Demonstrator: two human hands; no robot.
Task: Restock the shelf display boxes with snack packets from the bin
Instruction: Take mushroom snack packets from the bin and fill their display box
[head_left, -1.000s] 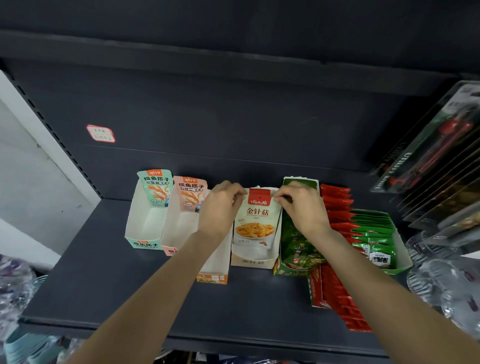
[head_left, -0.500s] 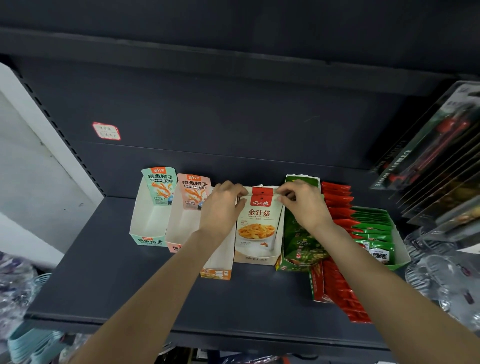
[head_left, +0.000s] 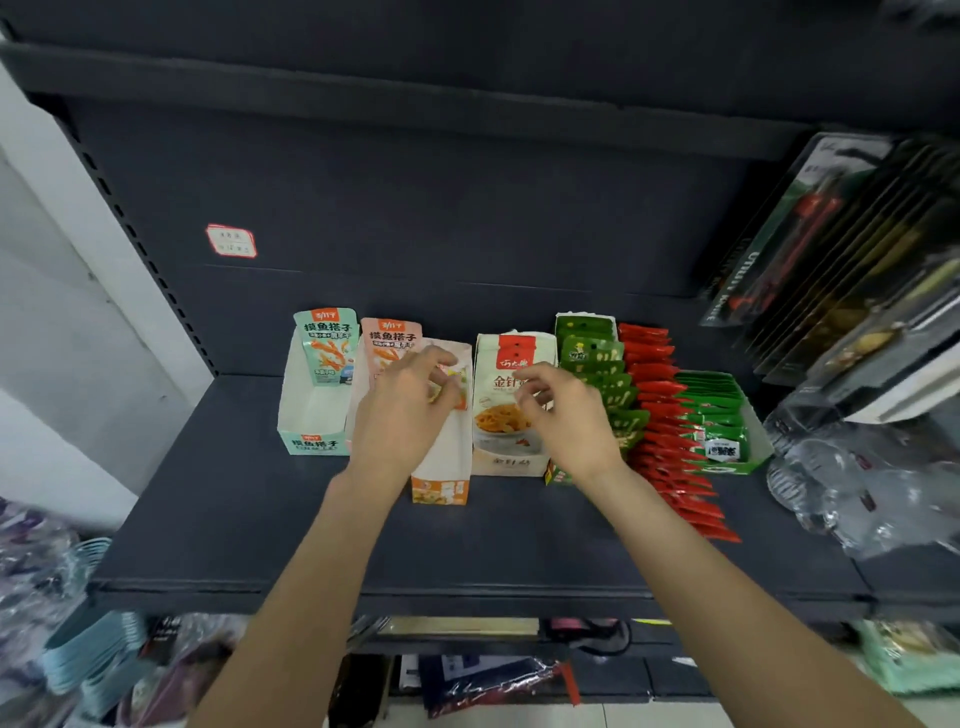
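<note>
White snack packet (head_left: 506, 395) upright in display box (head_left: 511, 464), mid-shelf.

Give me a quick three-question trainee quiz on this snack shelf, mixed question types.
1. True or false: the teal box at the row's left end is packed full.
2. Multiple choice: the red packets lie (A) left of the teal box, (B) between the two green rows, (C) on the shelf above.
3. Fill in: the left hand hovers over the ___ box.

Key: 1 false, it shows one packet and bare floor; 2 B; 3 orange.
</note>
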